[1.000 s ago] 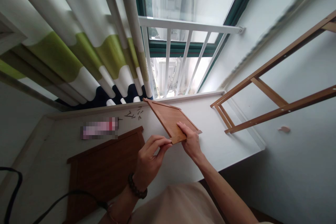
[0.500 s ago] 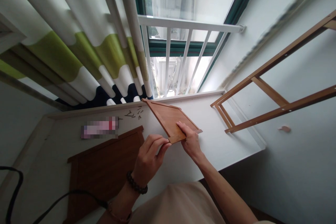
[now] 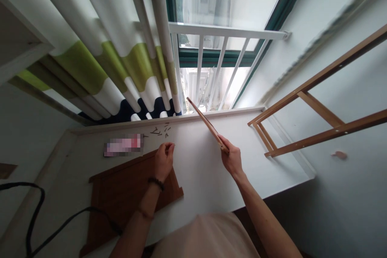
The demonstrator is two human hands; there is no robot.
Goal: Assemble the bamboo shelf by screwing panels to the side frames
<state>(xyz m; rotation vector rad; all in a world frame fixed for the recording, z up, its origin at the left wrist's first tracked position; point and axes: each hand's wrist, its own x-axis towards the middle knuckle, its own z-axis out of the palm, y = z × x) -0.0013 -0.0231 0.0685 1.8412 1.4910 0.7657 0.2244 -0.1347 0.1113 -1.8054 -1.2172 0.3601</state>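
Note:
My right hand (image 3: pixel 232 160) grips the near end of a small wooden panel (image 3: pixel 207 123), held up off the white surface and seen almost edge-on. To its left, my left hand (image 3: pixel 165 160) is pinched closed, apart from that panel. A tiny dark speck shows at its fingertips, too small to name. Beneath the left hand and forearm lies a larger, darker wooden panel (image 3: pixel 123 193), partly covered by them. Beyond the left hand, several small dark pieces of hardware (image 3: pixel 157 132), like screws or keys, are scattered.
A pixelated pink packet (image 3: pixel 123 145) lies left of the hardware. A wooden ladder-like frame (image 3: pixel 320 109) leans at the right. White railings (image 3: pixel 223 30) and a striped curtain (image 3: pixel 133 60) stand at the back. A black cable (image 3: pixel 42 197) loops at lower left.
My left hand has come off the small panel's corner and moved left, toward the scattered hardware. My right hand has tilted the panel from face-up to nearly edge-on.

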